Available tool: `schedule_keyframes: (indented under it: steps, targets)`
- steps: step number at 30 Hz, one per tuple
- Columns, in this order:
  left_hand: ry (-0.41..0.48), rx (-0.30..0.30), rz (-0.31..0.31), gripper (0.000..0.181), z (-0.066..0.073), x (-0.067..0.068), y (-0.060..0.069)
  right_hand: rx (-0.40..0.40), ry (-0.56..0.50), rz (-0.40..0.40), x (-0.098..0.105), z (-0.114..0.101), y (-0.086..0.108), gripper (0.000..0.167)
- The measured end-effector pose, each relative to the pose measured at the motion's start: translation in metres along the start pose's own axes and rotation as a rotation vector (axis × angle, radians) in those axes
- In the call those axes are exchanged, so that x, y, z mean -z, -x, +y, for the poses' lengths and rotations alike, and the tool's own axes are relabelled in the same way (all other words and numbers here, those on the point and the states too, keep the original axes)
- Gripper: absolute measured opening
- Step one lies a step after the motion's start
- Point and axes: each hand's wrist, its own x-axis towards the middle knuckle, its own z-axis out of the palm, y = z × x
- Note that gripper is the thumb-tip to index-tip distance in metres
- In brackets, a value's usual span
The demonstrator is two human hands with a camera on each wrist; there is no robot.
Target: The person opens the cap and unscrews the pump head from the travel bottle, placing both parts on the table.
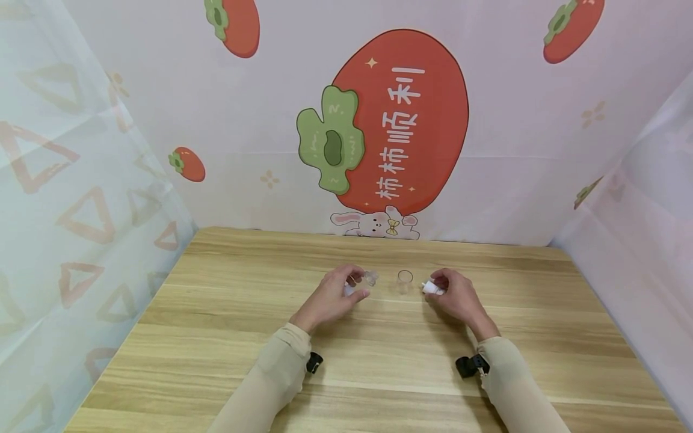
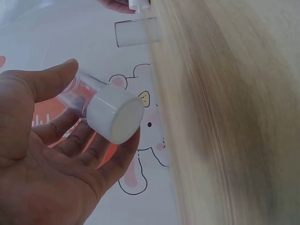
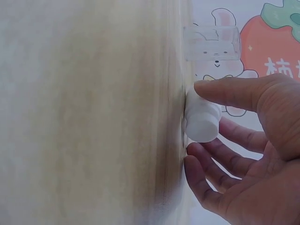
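In my left hand (image 1: 335, 294) is a small clear bottle with a white end piece (image 2: 115, 112). The thumb and fingers grip it by its clear part (image 2: 80, 89), tilted and off the table. My right hand (image 1: 457, 294) pinches a small white piece (image 1: 433, 287) with a narrow tip pointing left, low over the tabletop; I cannot tell whether it touches the wood. Between the hands a clear open cylinder (image 1: 404, 282) stands upright on the table, apart from both. The right thumb (image 3: 229, 93) covers part of the white piece.
A wood-grain table (image 1: 373, 373) lies under both arms. Behind it hangs a white cloth backdrop (image 1: 271, 120) with persimmon prints and a rabbit, and cloth walls rise at both sides. Black straps with small devices (image 1: 472, 365) sit at the wrists.
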Motion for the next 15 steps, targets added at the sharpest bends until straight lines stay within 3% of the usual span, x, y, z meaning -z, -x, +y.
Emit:
schedule_keyframes:
  steps: [15]
  targets:
    - [0.003, -0.004, 0.008, 0.035, -0.0002, -0.0016, -0.0009, -0.01, 0.004, -0.012, -0.0003, 0.0005, 0.0002, 0.039]
